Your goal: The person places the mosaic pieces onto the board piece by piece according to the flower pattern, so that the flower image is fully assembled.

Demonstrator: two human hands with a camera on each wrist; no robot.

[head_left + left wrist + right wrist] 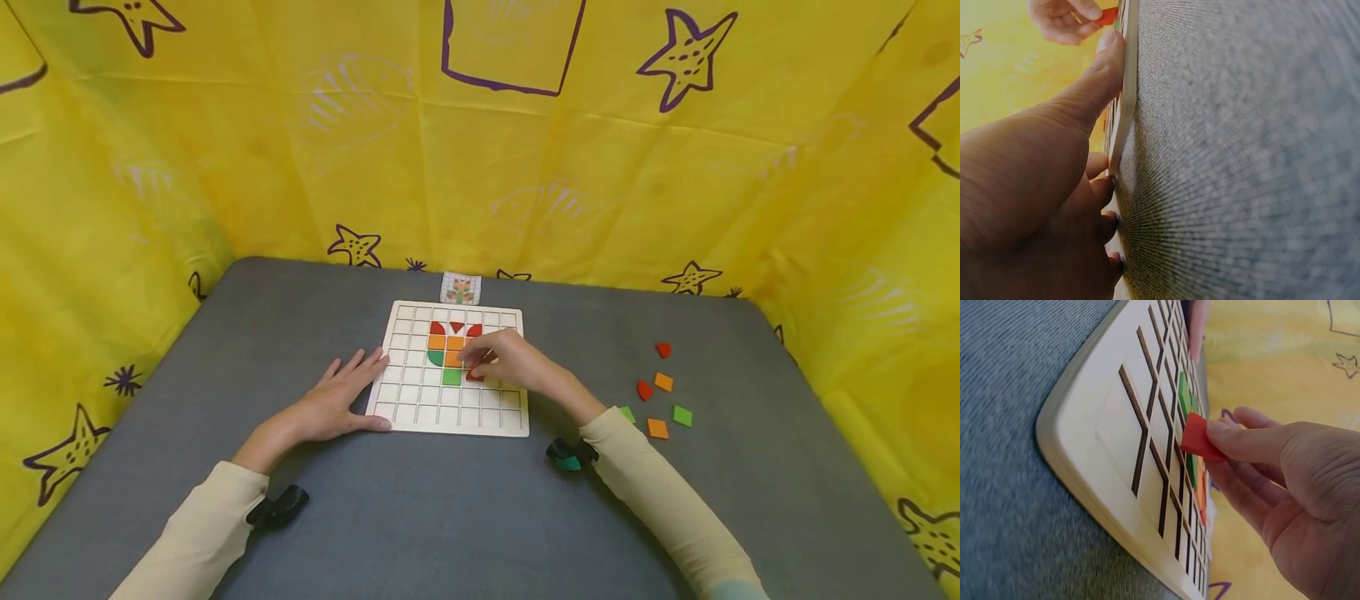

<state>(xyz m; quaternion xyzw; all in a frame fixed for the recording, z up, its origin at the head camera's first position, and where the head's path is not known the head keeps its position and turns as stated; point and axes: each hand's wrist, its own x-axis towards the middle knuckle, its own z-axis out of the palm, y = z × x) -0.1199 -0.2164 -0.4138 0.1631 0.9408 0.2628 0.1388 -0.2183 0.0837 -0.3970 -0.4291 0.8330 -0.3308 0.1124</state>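
A pale wooden grid board (405,412) lies on the table with red, orange and green tiles in several of its squares. My left hand (330,404) rests at the board's left edge, its fingers spread and its thumb on the near corner; in the left wrist view the thumb (1094,84) lies along the board's side. Over the middle of the board, my right hand (517,362) pinches a red tile (1200,439) between thumb and fingers. The tile is tilted, close to a square beside the light green tile (452,377). The hand covers part of the pattern.
A small card (461,288) with a coloured grid picture lies behind the board. To the right are loose tiles: red (663,350), orange (657,428) and green (682,416) ones. A yellow patterned cloth (480,167) surrounds the grey table (420,517).
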